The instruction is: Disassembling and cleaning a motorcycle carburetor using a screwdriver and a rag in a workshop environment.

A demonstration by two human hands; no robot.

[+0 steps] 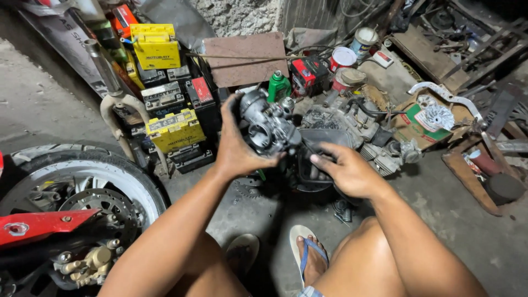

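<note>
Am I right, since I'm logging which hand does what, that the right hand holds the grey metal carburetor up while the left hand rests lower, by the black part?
Not quite: the head view shows the left hand holding the grey metal carburetor up, while the right hand rests lower, by the black part.

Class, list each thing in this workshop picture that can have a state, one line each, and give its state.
carburetor: held up off the floor.
left hand: gripping the carburetor.
right hand: fingers curled, beside the carburetor.
green bottle: upright, capped.
red and white can: upright, lid on.
yellow batteries: stacked with dark ones.
front wheel: fitted, brake disc in place.
flip-flop: worn on a foot.
</note>
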